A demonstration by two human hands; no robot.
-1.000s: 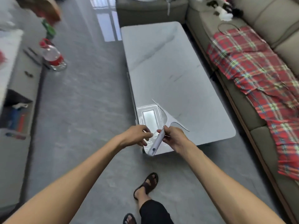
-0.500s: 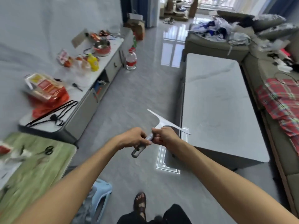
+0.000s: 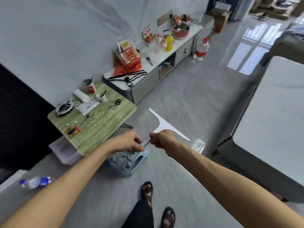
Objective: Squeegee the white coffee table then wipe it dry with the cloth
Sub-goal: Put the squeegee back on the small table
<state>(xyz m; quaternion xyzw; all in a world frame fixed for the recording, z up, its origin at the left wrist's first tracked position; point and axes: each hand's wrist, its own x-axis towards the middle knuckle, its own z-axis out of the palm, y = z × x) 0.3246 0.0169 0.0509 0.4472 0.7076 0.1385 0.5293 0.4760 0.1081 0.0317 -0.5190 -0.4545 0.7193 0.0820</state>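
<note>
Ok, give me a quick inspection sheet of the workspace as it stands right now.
Surface: white coffee table at right, visible top bare.
Job's things: squeegee held in the air over the floor, off the table; cloth: nothing seen.
Clutter: green folding table with scissors; blue stool; bottle on floor.
Grippers: left hand and right hand both on the handle.
Cables: black cord on the low cabinet.
Surroundings: glossy grey floor.

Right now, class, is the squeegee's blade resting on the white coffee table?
No: both hands hold the squeegee in the air over the floor, well apart from the white coffee table at the right.
</note>
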